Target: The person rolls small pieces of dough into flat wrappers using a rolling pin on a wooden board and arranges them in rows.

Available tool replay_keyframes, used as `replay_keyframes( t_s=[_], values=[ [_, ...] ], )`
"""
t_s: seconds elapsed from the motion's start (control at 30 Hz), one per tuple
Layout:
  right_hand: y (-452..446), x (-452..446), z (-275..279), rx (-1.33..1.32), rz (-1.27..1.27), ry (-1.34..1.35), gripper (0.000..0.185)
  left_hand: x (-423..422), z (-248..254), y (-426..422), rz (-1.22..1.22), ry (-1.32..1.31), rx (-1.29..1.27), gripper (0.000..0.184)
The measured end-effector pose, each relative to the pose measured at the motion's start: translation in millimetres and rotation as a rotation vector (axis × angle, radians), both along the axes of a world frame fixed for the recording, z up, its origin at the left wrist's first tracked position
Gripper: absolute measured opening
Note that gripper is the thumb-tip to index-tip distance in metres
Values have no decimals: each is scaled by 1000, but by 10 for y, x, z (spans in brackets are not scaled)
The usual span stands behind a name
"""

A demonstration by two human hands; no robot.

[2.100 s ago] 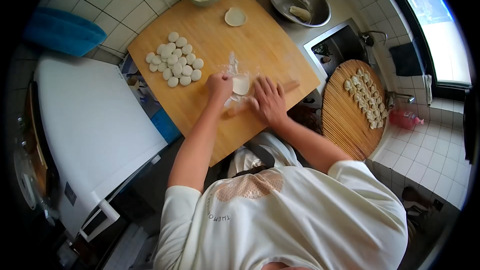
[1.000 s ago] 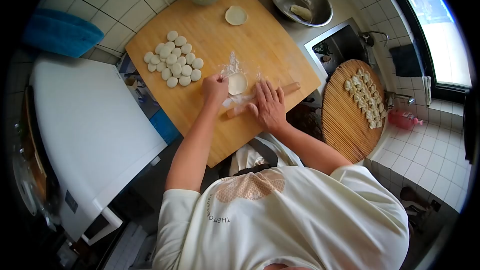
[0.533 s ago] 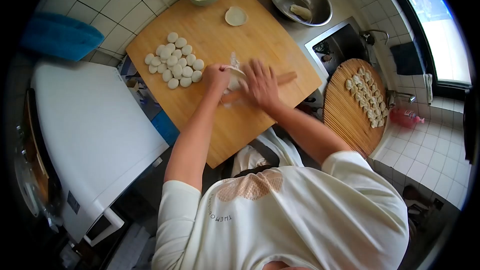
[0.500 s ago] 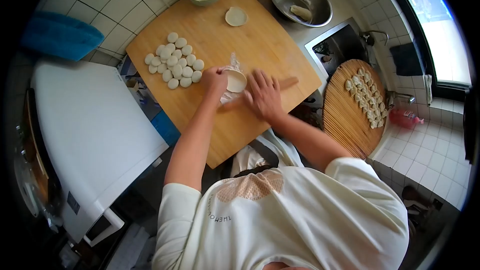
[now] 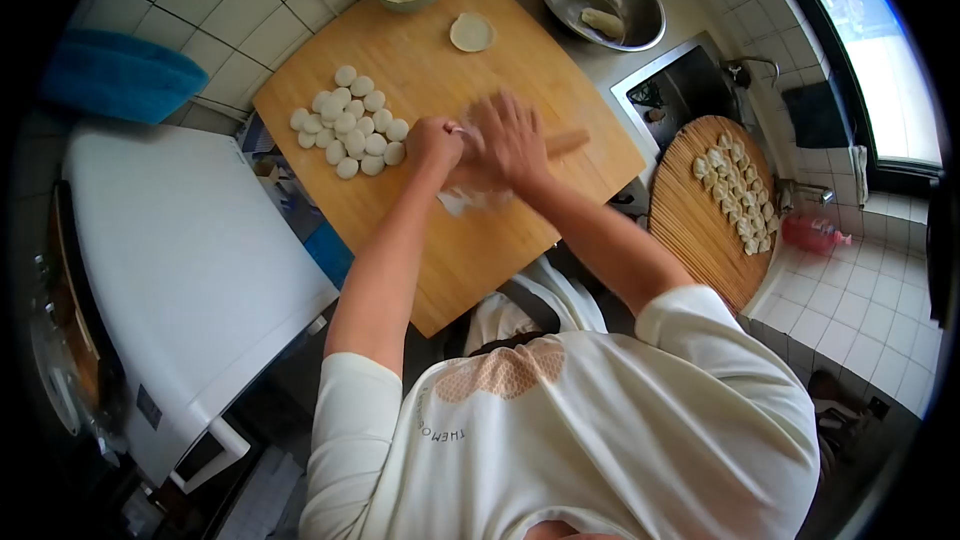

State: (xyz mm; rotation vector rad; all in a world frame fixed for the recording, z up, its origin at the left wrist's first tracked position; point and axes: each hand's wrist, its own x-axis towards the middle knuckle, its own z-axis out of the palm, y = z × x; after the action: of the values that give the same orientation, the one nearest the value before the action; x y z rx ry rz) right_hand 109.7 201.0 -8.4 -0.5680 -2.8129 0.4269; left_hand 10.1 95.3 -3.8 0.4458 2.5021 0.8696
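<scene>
Rolling pin (image 5: pixel 567 143) beneath right grip (image 5: pixel 508 135), fingers spread flat across it, blurred. Left grip (image 5: pixel 438 144) just beside, fingers curled, pinching edge of dough wrapper (image 5: pixel 470 143), mostly hidden between hands. Dough discs (image 5: pixel 345 123) on tabletop (image 5: pixel 470 270), left of left grip; flat dough round (image 5: pixel 472 32) beyond both.

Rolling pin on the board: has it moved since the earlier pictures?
Yes. The rolling pin has moved forward, closer to the lone round dough wrapper lying toward the far end of the wooden board.
</scene>
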Motion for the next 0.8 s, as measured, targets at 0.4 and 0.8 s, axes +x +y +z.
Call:
replay_keyframes(
  t_s=[0.4, 0.8],
  values=[
    [62, -359, 11, 48, -61, 52, 53, 117, 87, -2, -55, 41, 32, 14],
    [-343, 872, 16, 70, 70, -1, 64, 329, -187, -396, 233, -175, 396, 13]
  ],
)
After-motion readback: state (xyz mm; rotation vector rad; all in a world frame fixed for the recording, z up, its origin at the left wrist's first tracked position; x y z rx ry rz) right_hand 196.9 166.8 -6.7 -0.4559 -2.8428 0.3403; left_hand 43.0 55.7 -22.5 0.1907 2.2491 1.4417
